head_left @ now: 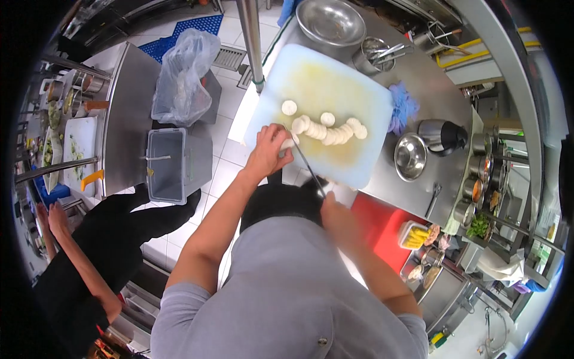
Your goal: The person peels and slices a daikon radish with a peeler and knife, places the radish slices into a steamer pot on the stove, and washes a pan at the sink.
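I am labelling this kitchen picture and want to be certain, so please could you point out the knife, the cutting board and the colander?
Knife (307, 164): head view, on the blade.
Cutting board (323, 72): head view, on its bare surface.
Colander (330, 23): head view, on its inside.

A grey bin stands on white tiles; a kettle lies beside a bowl.

The left hand steadies a pale piece while the right hand holds a knife against it
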Available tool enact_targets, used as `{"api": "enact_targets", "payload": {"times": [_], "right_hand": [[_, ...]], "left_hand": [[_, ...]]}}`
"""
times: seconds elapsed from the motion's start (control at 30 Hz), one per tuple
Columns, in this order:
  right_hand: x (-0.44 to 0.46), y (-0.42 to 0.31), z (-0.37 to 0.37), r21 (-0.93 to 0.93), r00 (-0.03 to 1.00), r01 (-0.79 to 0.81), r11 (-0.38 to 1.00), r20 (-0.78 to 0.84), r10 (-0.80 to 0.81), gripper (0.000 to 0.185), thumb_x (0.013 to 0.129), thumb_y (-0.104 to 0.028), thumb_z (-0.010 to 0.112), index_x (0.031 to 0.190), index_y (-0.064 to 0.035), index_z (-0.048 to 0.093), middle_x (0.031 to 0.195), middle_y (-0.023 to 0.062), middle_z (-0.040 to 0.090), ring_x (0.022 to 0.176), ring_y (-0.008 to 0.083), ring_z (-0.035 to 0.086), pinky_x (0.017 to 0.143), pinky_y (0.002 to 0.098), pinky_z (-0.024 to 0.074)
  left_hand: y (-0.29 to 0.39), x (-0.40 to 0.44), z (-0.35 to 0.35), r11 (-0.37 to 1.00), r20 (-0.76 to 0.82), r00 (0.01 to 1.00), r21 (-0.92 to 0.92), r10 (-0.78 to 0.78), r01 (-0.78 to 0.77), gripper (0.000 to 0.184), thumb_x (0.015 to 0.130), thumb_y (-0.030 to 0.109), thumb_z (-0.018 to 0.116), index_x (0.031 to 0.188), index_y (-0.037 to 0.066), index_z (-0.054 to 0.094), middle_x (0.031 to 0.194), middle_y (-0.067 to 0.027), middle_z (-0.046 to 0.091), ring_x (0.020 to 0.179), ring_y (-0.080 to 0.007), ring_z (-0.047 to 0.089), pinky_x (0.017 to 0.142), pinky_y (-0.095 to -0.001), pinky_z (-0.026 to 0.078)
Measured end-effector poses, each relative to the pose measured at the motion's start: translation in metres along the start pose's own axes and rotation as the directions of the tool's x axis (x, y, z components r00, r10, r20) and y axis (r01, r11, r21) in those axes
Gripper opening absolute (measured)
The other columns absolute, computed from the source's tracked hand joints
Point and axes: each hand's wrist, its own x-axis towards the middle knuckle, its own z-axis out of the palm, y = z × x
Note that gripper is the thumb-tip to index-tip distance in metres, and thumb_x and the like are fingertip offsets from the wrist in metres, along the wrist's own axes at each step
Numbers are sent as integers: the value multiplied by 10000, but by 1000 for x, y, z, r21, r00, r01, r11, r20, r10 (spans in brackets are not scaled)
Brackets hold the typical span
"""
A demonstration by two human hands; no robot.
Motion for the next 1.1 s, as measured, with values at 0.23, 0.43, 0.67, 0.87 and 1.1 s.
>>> {"api": "enact_targets", "payload": {"times": [0.23, 0.43, 0.67, 0.87, 1.1], "right_hand": [[22, 0, -18, 76, 998, 63, 995, -24, -62, 260, 1026, -211, 481, 1192, -16, 442, 740, 312, 651, 728, 532, 644, 685, 622, 506], [3, -16, -41, -86, 1000, -1, 996, -11, 0, 217, 1033, -230, 465, 1120, -32, 440, 750, 304, 656, 720, 528, 651, 671, 627, 519], [-11, -7, -26, -128, 999, 17, 992, 46, -11, 193, 1026, -224, 463, 1072, -40, 427, 764, 277, 659, 747, 522, 660, 670, 626, 529], [17, 1, 1, -19, 994, 106, 994, -23, -107, 178, 1025, -201, 459, 1079, -36, 420, 740, 288, 641, 754, 517, 650, 677, 617, 505], [20, -17, -43, -29, 989, 138, 990, -54, -139, 197, 1038, -202, 458, 1078, -15, 409, 742, 297, 641, 721, 518, 633, 651, 617, 485]], "left_hand": [[21, -2, -28, 984, 3, 1000, 175, 21, -21, 407, 737, 84, 720, 1128, 94, 605, 1172, -106, 545, 1040, -335, 532, 908, -455, 452], [18, -13, -26, 989, 79, 989, 94, -124, 116, 422, 754, 89, 709, 1164, 127, 622, 1176, -81, 549, 1017, -306, 542, 867, -441, 505], [20, -10, -22, 988, 44, 987, 28, -155, 154, 432, 758, 78, 705, 1177, 131, 616, 1165, -98, 551, 999, -323, 538, 855, -446, 522], [21, -12, -20, 982, 43, 981, -1, -191, 191, 421, 764, 54, 697, 1167, 121, 599, 1158, -106, 550, 982, -314, 543, 830, -446, 522], [16, -9, -18, 970, -39, 970, -39, -241, 240, 372, 768, 72, 719, 1120, 112, 608, 1150, -119, 555, 1033, -351, 535, 897, -449, 499]]}}
